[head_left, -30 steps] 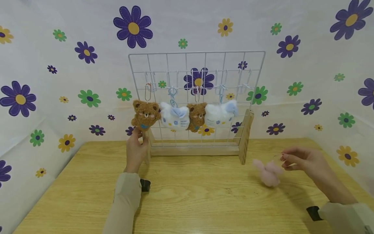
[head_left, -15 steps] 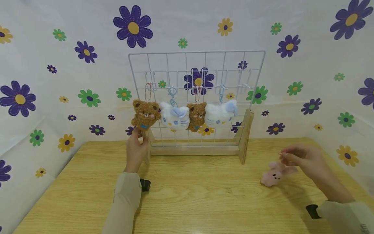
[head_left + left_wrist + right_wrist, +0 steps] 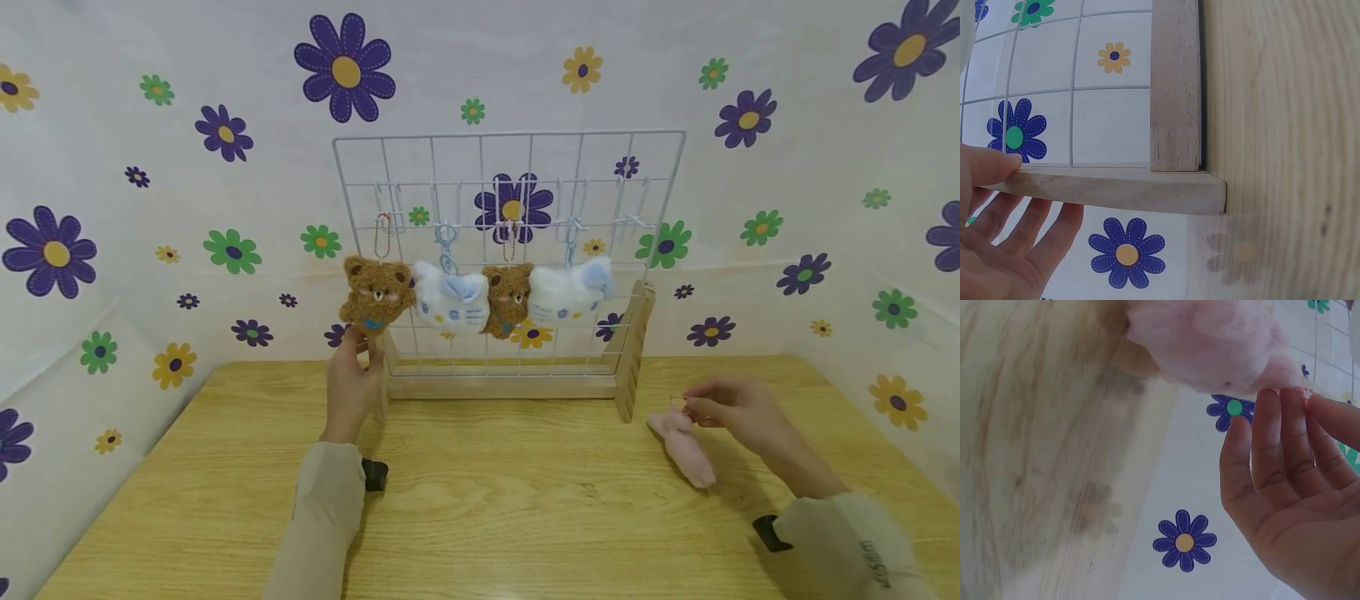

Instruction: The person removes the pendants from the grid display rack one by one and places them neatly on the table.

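My left hand (image 3: 351, 383) grips the left wooden upright (image 3: 1116, 190) of a white wire grid rack, thumb on one side and fingers on the other in the left wrist view. Over at the right, my right hand (image 3: 742, 421) pinches the small red-and-metal chain of a pink plush keychain (image 3: 686, 450). The plush dangles tilted just above the table, to the right of the rack. In the right wrist view the pink fluffy body (image 3: 1210, 344) fills the top, and the fingertips hide most of the chain.
On the rack's hooks hang a brown bear plush (image 3: 377, 292), a white cat-head plush (image 3: 450, 300), a second bear (image 3: 508, 296) and another cat head (image 3: 570, 292). A bare white hook (image 3: 632, 221) is at the right end. The rack's wooden base (image 3: 502, 387) stands on the wooden table (image 3: 525, 517).
My right hand has moved left toward the rack with the pink plush, which swings and turns on its chain. My left hand stays on the upright.
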`<state>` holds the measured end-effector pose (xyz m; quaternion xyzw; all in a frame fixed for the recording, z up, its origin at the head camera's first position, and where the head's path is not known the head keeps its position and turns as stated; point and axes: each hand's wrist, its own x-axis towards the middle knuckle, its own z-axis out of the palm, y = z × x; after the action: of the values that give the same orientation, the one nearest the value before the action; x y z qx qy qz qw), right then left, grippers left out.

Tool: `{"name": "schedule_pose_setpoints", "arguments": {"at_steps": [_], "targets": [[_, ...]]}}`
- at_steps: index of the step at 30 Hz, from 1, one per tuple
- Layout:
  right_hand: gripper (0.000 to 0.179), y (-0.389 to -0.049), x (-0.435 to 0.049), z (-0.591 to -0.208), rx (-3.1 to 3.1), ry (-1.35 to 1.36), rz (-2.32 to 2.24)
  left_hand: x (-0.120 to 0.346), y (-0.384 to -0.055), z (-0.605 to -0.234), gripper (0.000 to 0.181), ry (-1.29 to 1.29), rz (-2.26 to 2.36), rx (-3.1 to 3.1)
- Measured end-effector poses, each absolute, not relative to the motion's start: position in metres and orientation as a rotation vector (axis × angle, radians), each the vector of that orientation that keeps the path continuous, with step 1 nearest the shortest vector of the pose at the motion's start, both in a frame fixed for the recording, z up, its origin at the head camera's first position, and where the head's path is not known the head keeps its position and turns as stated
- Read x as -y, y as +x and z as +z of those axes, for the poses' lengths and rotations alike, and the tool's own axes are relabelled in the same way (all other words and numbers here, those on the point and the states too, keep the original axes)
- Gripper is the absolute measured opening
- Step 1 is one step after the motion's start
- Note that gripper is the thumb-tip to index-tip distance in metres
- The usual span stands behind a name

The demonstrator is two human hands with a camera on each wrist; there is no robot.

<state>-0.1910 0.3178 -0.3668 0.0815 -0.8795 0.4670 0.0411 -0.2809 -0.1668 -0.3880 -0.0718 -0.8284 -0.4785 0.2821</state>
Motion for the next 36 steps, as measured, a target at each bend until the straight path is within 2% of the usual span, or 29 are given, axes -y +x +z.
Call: {"name": "schedule_pose_setpoints", "arguments": {"at_steps": [16, 24, 36], "targets": [[0.007, -0.198, -0.293, -0.383, 2.829, 0.604, 1.282, 0.166, -0.28, -0.391, 0.037, -0.204, -1.29, 2.205], [0.016, -0.196, -0.302, -0.387, 2.926, 0.811, 1.04, 0.166, -0.281, -0.39, 0.04, -0.209, -1.305, 2.199], [0.023, -0.196, -0.329, -0.382, 2.956, 1.018, 0.99, 0.166, -0.279, -0.387, 0.038, -0.183, -1.308, 2.236]]}}
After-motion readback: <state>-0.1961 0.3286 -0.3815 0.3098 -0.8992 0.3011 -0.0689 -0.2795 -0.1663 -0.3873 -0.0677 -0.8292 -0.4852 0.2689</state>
